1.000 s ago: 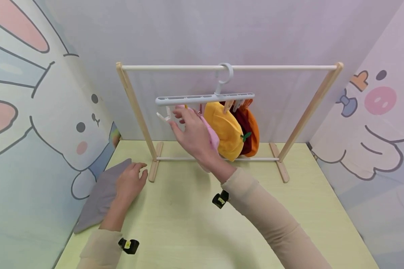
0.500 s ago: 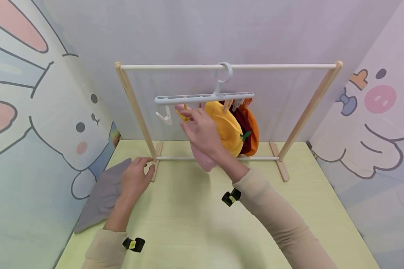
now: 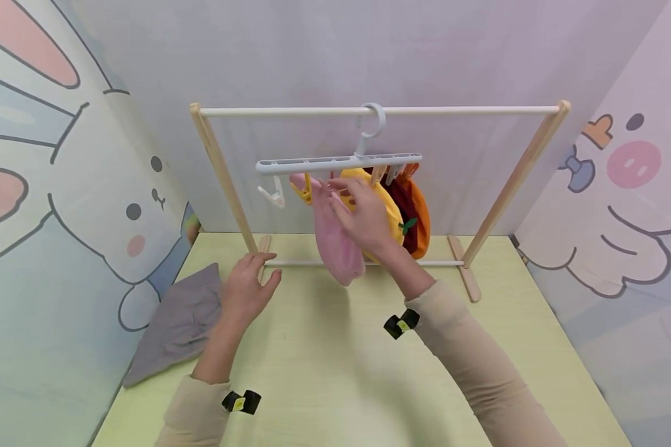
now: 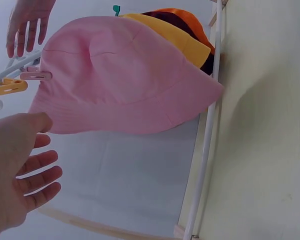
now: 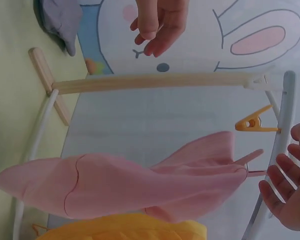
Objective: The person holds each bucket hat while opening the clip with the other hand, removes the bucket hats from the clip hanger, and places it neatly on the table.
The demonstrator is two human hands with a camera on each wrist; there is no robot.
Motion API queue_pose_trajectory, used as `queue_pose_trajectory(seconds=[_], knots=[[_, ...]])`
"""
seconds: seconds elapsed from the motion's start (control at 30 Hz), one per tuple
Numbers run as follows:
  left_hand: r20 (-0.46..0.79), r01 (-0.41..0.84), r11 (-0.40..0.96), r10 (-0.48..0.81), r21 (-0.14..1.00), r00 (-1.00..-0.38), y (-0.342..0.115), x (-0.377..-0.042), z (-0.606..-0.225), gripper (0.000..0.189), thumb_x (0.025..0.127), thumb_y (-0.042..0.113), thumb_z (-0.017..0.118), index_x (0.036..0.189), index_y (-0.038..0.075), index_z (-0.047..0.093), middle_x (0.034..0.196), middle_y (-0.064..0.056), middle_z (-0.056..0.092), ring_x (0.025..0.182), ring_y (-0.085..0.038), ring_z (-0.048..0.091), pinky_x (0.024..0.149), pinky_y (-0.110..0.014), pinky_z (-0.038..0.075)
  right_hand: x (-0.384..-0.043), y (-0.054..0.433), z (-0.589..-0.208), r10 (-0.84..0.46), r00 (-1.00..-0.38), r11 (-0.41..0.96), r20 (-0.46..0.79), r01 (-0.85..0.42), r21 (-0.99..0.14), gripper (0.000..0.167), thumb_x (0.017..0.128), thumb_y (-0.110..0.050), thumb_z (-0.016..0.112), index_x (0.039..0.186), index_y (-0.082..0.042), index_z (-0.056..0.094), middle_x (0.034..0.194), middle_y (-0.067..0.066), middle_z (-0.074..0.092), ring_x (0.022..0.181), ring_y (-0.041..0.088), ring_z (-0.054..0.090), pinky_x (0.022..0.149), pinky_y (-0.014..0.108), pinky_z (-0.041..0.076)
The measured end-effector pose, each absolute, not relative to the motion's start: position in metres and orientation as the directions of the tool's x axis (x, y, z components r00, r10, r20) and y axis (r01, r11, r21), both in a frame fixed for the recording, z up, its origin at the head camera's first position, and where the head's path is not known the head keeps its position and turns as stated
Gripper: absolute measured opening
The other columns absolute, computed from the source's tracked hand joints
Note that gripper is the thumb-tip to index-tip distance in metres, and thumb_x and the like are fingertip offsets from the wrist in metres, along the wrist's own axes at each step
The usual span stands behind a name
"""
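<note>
A pink bucket hat [image 3: 335,248] hangs by a pink clip [image 4: 36,75] from the light grey hanger [image 3: 296,166]. My right hand [image 3: 366,214] is beside that clip, its fingers loosely bent and holding nothing. Lower and to the left, my left hand [image 3: 248,288] hovers before the rack's left foot, fingers spread. In the left wrist view its thumb appears near the hat's brim; whether they touch is unclear. Left of the pink clip hang a yellow clip [image 3: 306,189] and a white clip [image 3: 276,194], both without a hat.
Yellow [image 4: 175,40], maroon [image 3: 411,241] and orange [image 3: 423,217] hats hang at the hanger's right. The hanger hooks onto the white rod [image 3: 279,112] of a wooden-legged rack. A grey cloth piece [image 3: 176,326] lies at the table's left edge.
My right hand has moved right along the hanger, from near the white clip past the yellow one to the pink clip. My left hand has shifted right and slightly up, away from the grey cloth.
</note>
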State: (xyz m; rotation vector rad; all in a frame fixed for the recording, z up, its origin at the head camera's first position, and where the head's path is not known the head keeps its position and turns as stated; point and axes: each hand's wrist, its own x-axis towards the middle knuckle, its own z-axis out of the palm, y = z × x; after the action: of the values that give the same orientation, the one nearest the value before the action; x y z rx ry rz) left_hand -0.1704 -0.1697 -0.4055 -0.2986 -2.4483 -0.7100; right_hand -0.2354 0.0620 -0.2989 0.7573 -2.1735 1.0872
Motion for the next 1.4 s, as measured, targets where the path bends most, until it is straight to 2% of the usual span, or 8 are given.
queue_pose_trajectory(seconds=[0.07, 0.27, 0.43, 0.87, 1.13, 1.4], knots=[[0.578, 0.367, 0.825, 0.060, 0.431, -0.814, -0.165, -0.171, -0.403, 0.032, 0.077, 0.019, 0.070, 0.107, 0.011, 0.065, 0.105, -0.009, 0.062, 0.097, -0.029, 0.058, 0.076, -0.043, 0.048, -0.238, 0.067, -0.300, -0.216, -0.683, 0.510, 0.697, -0.688, -0.516, 0.028, 0.087, -0.013, 0.063, 0.112, -0.002, 0.060, 0.108, 0.011, 0.061, 0.095, 0.024, 0.060, 0.078, 0.034, 0.051], [0.606, 0.417, 0.795, 0.080, 0.441, -0.792, -0.152, -0.173, -0.400, 0.037, 0.074, 0.018, 0.071, 0.110, 0.009, 0.063, 0.109, -0.008, 0.061, 0.104, -0.028, 0.057, 0.081, -0.043, 0.047, -0.242, 0.081, -0.302, -0.203, -0.788, 0.491, 0.581, -0.596, -0.636, 0.033, 0.089, -0.015, 0.060, 0.119, -0.005, 0.057, 0.117, 0.009, 0.059, 0.104, 0.020, 0.058, 0.082, 0.033, 0.051], [0.581, 0.424, 0.782, 0.099, 0.456, -0.808, -0.141, -0.176, -0.397, 0.042, 0.075, 0.021, 0.071, 0.114, 0.011, 0.061, 0.113, -0.007, 0.060, 0.107, -0.026, 0.056, 0.082, -0.043, 0.047, -0.246, 0.090, -0.304, -0.188, -0.839, 0.479, 0.511, -0.533, -0.698, 0.034, 0.091, -0.018, 0.056, 0.123, -0.006, 0.055, 0.121, 0.009, 0.057, 0.106, 0.018, 0.057, 0.084, 0.031, 0.051], [0.526, 0.406, 0.781, 0.118, 0.475, -0.842, -0.102, -0.183, -0.391, 0.056, 0.075, 0.028, 0.073, 0.125, 0.012, 0.054, 0.123, -0.006, 0.056, 0.113, -0.023, 0.052, 0.085, -0.040, 0.048, -0.257, 0.101, -0.313, -0.230, -0.880, 0.478, 0.416, -0.475, -0.739, 0.037, 0.092, -0.020, 0.054, 0.127, -0.007, 0.052, 0.128, 0.008, 0.053, 0.111, 0.020, 0.056, 0.090, 0.034, 0.048], [0.519, 0.412, 0.774, 0.127, 0.481, -0.845, -0.078, -0.188, -0.385, 0.063, 0.073, 0.031, 0.075, 0.126, 0.007, 0.051, 0.123, -0.010, 0.054, 0.112, -0.026, 0.051, 0.091, -0.039, 0.045, -0.262, 0.107, -0.314, -0.252, -0.883, 0.499, 0.397, -0.470, -0.728, 0.039, 0.092, -0.022, 0.054, 0.128, -0.006, 0.051, 0.129, 0.007, 0.052, 0.110, 0.022, 0.056, 0.091, 0.036, 0.047], [0.444, 0.359, 0.773, 0.112, 0.523, -0.889, -0.057, -0.192, -0.382, 0.074, 0.071, 0.047, 0.074, 0.129, 0.009, 0.048, 0.121, -0.008, 0.053, 0.106, -0.026, 0.051, 0.086, -0.040, 0.048, -0.266, 0.110, -0.315, -0.294, -0.871, 0.553, 0.394, -0.491, -0.673, 0.041, 0.092, -0.023, 0.055, 0.130, -0.010, 0.050, 0.126, 0.010, 0.051, 0.108, 0.024, 0.055, 0.090, 0.040, 0.047]])
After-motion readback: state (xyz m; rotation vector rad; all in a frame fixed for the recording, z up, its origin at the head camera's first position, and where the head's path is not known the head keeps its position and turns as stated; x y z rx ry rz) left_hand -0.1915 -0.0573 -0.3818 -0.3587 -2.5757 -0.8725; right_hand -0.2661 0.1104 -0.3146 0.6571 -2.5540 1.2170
